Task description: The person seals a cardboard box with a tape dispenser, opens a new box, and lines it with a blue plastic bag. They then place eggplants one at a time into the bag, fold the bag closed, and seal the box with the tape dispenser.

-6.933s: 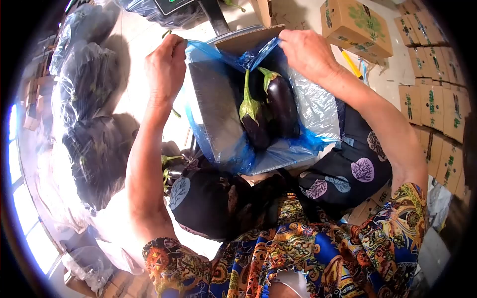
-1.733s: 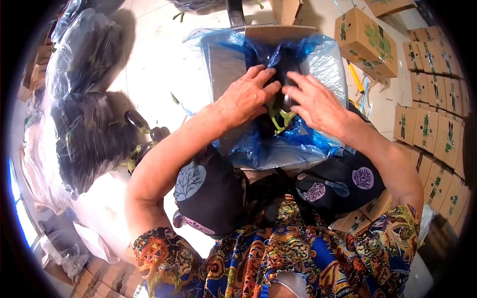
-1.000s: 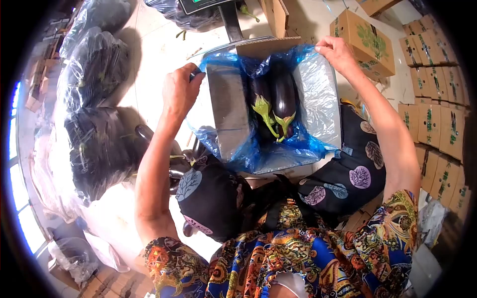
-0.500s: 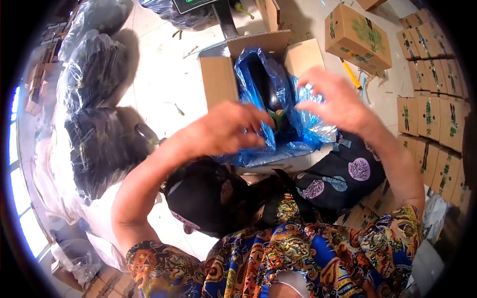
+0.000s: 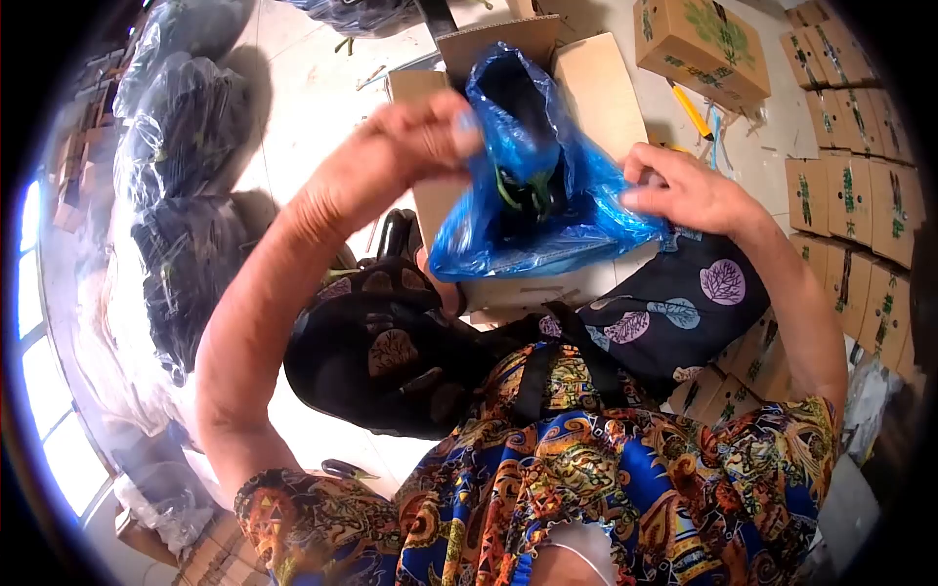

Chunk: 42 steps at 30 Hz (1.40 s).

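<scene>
A blue plastic bag (image 5: 528,195) lines an open cardboard box (image 5: 596,83) in front of me. Dark purple eggplants (image 5: 523,186) with green stems show through the bag. My left hand (image 5: 410,146) is raised and pinches the bag's left edge, lifting it over the eggplants. My right hand (image 5: 684,190) grips the bag's right edge, low by the box side. The bag's mouth is gathered together over the eggplants.
Large clear sacks of eggplants (image 5: 176,166) line the floor at the left. Printed cardboard boxes (image 5: 850,146) are stacked at the right, one box (image 5: 699,44) apart near the top. A yellow tool (image 5: 692,112) lies on the floor. My knees in dark leaf-print trousers (image 5: 391,352) sit below the box.
The bag, earlier spread open over the box walls, is now pulled off them and gathered over the eggplants. My left hand rose with its edge; my right hand dropped lower right.
</scene>
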Each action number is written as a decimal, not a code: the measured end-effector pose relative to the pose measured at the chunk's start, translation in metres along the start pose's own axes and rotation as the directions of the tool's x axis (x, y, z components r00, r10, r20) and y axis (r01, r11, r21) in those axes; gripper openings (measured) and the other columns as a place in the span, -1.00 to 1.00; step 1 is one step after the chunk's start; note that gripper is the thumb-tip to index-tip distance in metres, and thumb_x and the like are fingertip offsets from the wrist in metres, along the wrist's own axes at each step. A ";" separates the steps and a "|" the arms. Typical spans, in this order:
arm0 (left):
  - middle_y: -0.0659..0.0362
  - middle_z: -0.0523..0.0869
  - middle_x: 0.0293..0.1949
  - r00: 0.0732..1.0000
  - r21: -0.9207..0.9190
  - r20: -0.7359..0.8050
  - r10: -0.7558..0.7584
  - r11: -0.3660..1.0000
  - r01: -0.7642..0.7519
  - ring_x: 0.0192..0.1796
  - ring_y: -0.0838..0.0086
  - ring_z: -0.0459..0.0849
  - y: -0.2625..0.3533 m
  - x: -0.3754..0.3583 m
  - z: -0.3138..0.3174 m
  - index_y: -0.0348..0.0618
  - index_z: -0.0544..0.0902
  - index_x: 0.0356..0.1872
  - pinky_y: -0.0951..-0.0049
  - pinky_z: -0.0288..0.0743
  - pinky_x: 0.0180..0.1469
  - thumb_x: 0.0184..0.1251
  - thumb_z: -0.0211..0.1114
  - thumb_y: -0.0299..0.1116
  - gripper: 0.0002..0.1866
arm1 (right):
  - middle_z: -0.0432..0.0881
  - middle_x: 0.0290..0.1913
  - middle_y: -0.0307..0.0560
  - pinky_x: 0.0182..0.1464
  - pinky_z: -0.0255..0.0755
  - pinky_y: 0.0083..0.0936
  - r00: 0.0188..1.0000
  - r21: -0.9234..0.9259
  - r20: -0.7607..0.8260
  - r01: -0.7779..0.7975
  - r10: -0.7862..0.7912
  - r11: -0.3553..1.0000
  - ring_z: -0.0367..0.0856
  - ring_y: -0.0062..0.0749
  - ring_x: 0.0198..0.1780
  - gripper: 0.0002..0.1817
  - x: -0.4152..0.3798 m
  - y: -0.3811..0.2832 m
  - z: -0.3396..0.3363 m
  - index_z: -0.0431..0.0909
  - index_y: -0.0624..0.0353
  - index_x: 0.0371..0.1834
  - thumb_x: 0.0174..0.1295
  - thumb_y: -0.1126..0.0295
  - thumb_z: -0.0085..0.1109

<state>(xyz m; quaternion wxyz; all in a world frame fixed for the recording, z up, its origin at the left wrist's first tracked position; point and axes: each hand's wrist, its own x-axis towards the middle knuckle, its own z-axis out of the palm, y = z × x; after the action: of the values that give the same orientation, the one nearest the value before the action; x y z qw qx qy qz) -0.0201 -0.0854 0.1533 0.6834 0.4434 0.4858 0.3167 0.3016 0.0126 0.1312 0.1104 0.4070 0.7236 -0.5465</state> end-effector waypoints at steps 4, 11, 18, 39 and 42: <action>0.09 0.61 0.06 0.988 0.146 -0.081 -0.133 0.979 0.143 0.07 0.28 0.60 -0.030 -0.008 -0.009 -0.22 0.41 0.27 0.29 0.52 0.07 0.21 0.42 0.09 -0.25 | 0.66 -0.35 0.08 -0.20 0.52 -0.31 0.996 -0.357 -0.020 0.070 -0.083 0.931 0.65 -0.18 -0.33 -0.40 -0.011 0.024 0.041 0.41 0.34 0.05 0.02 0.27 0.48; 0.23 0.60 -0.59 0.859 0.363 0.289 -0.423 0.879 0.310 -0.48 0.59 0.60 -0.018 -0.012 0.014 -0.20 0.60 -0.49 0.53 0.50 -0.37 0.41 0.32 -0.15 -0.65 | 0.69 -0.36 -0.20 -0.31 0.47 -0.50 0.953 0.421 0.291 -0.050 -0.083 0.906 0.59 -0.54 -0.38 -0.73 -0.016 0.003 0.016 0.69 0.27 -0.18 0.30 0.27 0.19; 0.13 0.70 -0.14 0.945 -0.270 -0.317 -0.077 0.963 -0.012 -0.14 0.46 0.69 -0.030 0.013 -0.029 -0.26 0.58 -0.09 0.38 0.61 -0.07 0.48 0.15 -0.29 -0.77 | 0.63 -0.16 -0.09 -0.20 0.50 -0.58 0.962 0.559 -0.239 0.249 -0.133 0.791 0.60 -0.52 -0.17 -0.59 -0.003 -0.023 -0.015 0.50 0.21 0.05 0.29 0.17 0.30; -0.17 0.59 0.03 0.769 0.563 -0.493 0.408 0.823 -0.076 -0.22 0.25 0.76 -0.047 0.063 -0.049 -0.39 0.45 0.18 0.31 0.66 -0.12 0.23 0.37 -0.40 -0.48 | 0.69 -0.31 -0.11 -0.12 0.53 -0.40 0.825 -0.026 -0.516 0.252 -0.229 0.967 0.63 -0.36 -0.26 -0.50 0.080 -0.050 -0.023 0.60 0.17 -0.11 0.07 0.01 0.44; -0.12 0.69 -0.29 0.802 0.546 -0.492 0.339 0.838 -0.020 -0.27 0.09 0.75 -0.054 0.086 -0.037 -0.37 0.32 0.25 0.20 0.62 -0.18 0.15 0.40 -0.43 -0.35 | 0.68 -0.02 0.07 0.18 0.49 -0.33 0.970 0.101 -0.226 0.115 -0.090 0.988 0.64 -0.23 0.03 -0.25 0.073 -0.064 0.004 0.53 0.22 0.10 -0.08 -0.04 0.54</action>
<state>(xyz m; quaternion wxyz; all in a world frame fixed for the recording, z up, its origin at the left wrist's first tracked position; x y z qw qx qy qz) -0.0268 -0.0215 0.0663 0.3274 0.5397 0.6878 0.3585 0.2081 0.0383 0.1301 -0.0224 0.4330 0.7192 -0.5430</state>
